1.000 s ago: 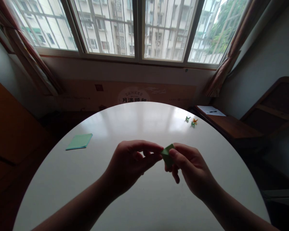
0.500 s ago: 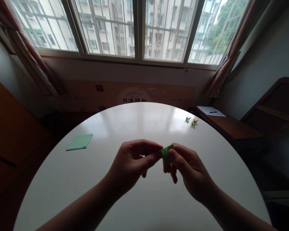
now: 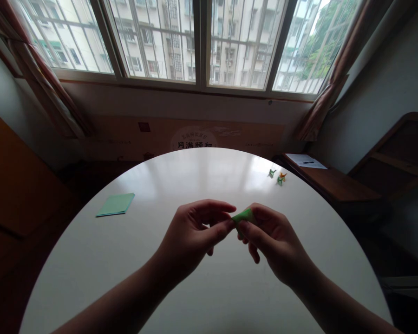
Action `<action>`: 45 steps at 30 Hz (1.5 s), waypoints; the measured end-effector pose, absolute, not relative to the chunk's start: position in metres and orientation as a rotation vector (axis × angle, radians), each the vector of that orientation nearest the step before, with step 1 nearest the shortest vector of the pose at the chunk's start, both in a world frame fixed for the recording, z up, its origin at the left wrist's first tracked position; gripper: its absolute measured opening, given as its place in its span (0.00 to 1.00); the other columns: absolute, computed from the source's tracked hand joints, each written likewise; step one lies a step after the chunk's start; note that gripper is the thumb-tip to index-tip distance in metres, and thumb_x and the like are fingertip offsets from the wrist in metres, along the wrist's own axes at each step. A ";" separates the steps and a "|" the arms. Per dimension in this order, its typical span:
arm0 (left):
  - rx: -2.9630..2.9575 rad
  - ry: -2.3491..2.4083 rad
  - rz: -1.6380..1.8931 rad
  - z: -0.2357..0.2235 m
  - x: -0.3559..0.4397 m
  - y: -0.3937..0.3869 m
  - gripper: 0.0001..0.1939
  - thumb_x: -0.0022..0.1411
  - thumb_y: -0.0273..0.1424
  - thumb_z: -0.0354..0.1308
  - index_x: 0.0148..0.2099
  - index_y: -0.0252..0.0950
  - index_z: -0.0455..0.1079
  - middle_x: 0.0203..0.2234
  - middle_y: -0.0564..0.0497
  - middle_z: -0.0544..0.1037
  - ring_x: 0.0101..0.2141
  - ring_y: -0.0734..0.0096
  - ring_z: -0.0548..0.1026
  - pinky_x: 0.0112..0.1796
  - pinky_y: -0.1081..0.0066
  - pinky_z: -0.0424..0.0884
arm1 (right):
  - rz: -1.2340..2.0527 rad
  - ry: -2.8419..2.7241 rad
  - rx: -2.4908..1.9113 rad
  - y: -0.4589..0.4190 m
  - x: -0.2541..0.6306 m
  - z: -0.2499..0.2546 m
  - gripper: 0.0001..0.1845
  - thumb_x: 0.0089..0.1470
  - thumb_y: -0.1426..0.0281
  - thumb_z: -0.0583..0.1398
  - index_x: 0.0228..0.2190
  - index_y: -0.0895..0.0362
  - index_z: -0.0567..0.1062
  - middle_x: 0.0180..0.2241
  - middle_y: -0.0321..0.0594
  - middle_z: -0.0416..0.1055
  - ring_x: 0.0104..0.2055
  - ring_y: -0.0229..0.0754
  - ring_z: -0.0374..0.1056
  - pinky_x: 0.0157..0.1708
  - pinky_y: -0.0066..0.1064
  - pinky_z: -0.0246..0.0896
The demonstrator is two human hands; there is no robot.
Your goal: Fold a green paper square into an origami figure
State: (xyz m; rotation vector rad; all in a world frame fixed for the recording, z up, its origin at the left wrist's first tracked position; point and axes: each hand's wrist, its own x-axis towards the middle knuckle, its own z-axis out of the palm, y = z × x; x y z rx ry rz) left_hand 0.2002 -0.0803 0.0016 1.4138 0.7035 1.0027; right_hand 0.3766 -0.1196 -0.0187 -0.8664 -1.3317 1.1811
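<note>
A small piece of folded green paper (image 3: 244, 215) is held in the air over the white round table (image 3: 209, 297). My right hand (image 3: 277, 239) pinches it, thumb on the near face and fingers behind. My left hand (image 3: 198, 232) meets its left corner with the thumb tip, the index finger raised just above; the exact contact there is partly hidden. Beyond my right hand, near the far right edge, stand small folded paper figures: a green one (image 3: 272, 172), an orange one (image 3: 282, 176) and another green one (image 3: 279, 181).
A stack of square green paper (image 3: 115, 205) lies on the table's left side. A wooden side table (image 3: 348, 185) at the right bears a white sheet (image 3: 301, 160) with a pen (image 3: 308, 162). A printed carton (image 3: 125, 139) stands under the barred window.
The green paper has tilted, so its near face shows narrower. My left index finger has lifted off its corner, and my right thumb has slid slightly left.
</note>
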 end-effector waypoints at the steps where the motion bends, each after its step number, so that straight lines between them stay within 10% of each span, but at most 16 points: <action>1: 1.415 0.700 0.999 0.001 0.200 -0.080 0.10 0.58 0.28 0.68 0.43 0.35 0.79 0.26 0.51 0.81 0.20 0.80 0.68 0.16 0.83 0.64 | 1.190 -1.325 -0.864 -0.119 0.377 -0.019 0.12 0.60 0.62 0.64 0.30 0.57 0.75 0.25 0.33 0.66 0.22 0.32 0.57 0.14 0.20 0.53; 20: 1.550 0.866 0.895 0.006 0.200 -0.081 0.09 0.60 0.33 0.64 0.31 0.32 0.77 0.16 0.56 0.69 0.17 0.81 0.63 0.16 0.82 0.60 | 1.197 -1.248 -0.892 -0.113 0.380 -0.027 0.09 0.57 0.63 0.67 0.31 0.56 0.76 0.28 0.36 0.72 0.23 0.33 0.62 0.13 0.19 0.55; 45: 1.691 0.842 0.916 0.004 0.201 -0.079 0.09 0.62 0.34 0.62 0.37 0.34 0.78 0.25 0.50 0.78 0.22 0.75 0.69 0.21 0.77 0.64 | 1.007 -1.339 -0.988 -0.114 0.378 -0.022 0.13 0.60 0.61 0.63 0.29 0.57 0.78 0.24 0.37 0.70 0.24 0.37 0.65 0.14 0.22 0.56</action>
